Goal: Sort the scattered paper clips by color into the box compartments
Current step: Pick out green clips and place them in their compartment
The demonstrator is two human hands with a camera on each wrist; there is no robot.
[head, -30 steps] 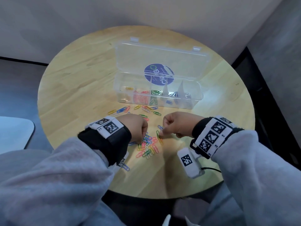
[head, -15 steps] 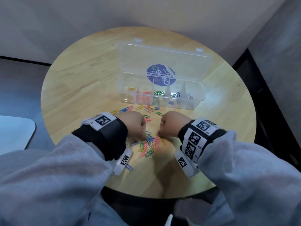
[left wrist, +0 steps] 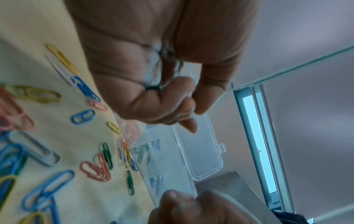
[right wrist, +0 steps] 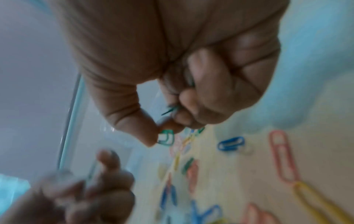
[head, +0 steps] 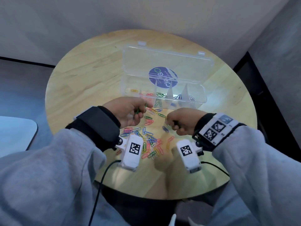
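Loose paper clips (head: 149, 141) of several colours lie heaped on the round wooden table (head: 84, 82). The clear compartment box (head: 199, 101) stands behind them with its lid up; yellow, red, green, blue and silver clips lie in separate compartments. My left hand (head: 143, 111) hovers near the box's front left and grips green clips (head: 141, 110) in curled fingers; a dark green clip (left wrist: 153, 88) shows in its fist (left wrist: 184, 106). My right hand (head: 169, 123) is curled above the table and pinches a green clip (right wrist: 166, 137) between thumb and finger (right wrist: 162, 133).
A few stray clips (head: 154, 111) lie between the hands and the box front. A blue clip (right wrist: 230, 143) lies under the right hand. Wrist camera cables (head: 101, 185) trail over the near table edge. A white surface (head: 16, 132) sits off to the left.
Both hands have risen off the clip pile and moved towards the box. The left hand now shows green clips in its grip.
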